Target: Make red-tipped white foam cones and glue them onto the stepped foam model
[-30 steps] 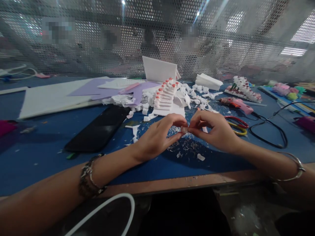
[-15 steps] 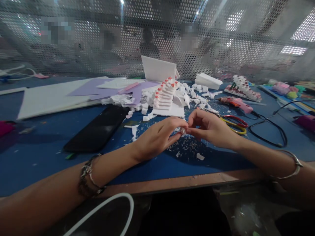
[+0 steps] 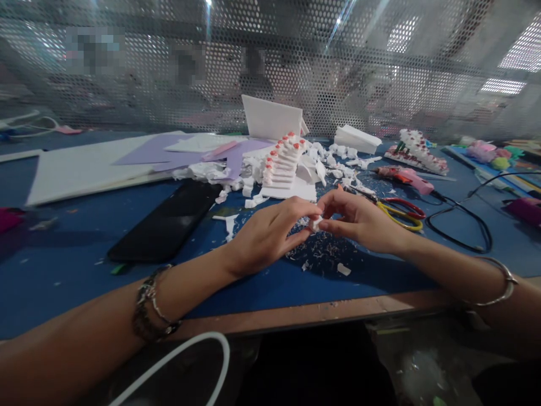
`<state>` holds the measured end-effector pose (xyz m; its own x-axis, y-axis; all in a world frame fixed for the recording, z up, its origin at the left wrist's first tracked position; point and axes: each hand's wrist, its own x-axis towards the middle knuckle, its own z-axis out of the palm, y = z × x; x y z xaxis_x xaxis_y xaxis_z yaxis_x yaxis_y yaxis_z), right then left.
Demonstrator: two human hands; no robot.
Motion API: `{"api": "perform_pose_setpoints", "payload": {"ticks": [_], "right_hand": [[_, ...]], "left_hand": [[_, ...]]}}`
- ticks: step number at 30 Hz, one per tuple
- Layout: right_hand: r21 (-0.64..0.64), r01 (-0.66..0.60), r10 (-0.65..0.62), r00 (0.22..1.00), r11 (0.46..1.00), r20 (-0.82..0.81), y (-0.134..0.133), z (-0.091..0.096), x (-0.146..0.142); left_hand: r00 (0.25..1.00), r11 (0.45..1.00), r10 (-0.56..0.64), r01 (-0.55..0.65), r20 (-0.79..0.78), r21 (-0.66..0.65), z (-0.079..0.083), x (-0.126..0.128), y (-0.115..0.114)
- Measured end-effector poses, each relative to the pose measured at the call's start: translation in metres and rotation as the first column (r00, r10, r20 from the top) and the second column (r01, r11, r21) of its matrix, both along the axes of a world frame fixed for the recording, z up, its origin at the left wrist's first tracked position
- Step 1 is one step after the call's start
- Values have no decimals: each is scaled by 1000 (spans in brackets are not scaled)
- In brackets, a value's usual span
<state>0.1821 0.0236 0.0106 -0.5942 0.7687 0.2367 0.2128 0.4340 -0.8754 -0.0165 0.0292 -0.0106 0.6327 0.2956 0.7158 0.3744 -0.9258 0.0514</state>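
Between the fingertips of both hands is a small white foam piece (image 3: pixel 315 224), partly covered by the fingers. My left hand (image 3: pixel 274 234) pinches it from the left, thumb below and fingers above. From the other side, my right hand (image 3: pixel 359 219) grips it with thumb and forefinger. Just behind the hands stands a small white foam staircase (image 3: pixel 282 169) with red bits along its edges, on a white base. Scraps and crumbs (image 3: pixel 325 248) of white foam lie on the blue table under the hands.
A black phone (image 3: pixel 167 223) lies to the left, near white and purple sheets (image 3: pixel 88 169). Scissors (image 3: pixel 401 214) with red and yellow handles and a pink glue gun (image 3: pixel 408 179) with a black cord are on the right. Behind them sits another decorated white model (image 3: pixel 418 155).
The fingers have shifted slightly around the white foam piece, and more of it shows now. Both hands stay in nearly the same place.
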Motion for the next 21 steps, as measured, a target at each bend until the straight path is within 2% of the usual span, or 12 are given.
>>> {"api": "perform_pose_setpoints", "payload": {"ticks": [3, 5, 9, 14, 21], "right_hand": [[-68, -28, 28, 1000, 997, -14, 0, 1, -1], [-96, -18, 16, 1000, 995, -22, 0, 1, -1], [-141, -15, 5, 997, 990, -72, 2, 0, -2], [-149, -8, -14, 990, 989, -144, 2, -3, -1], [-159, 0, -23, 990, 987, -140, 0, -3, -2]], "left_hand": [[998, 997, 61, -60, -19, 56, 1, -1, 0], [999, 997, 50, -50, -14, 51, 1, -1, -1], [999, 996, -19, 23, 43, -81, 2, 1, -2], [995, 969, -13, 36, 96, -245, 4, 4, -6], [995, 966, -14, 39, 96, -257, 5, 5, -7]]}}
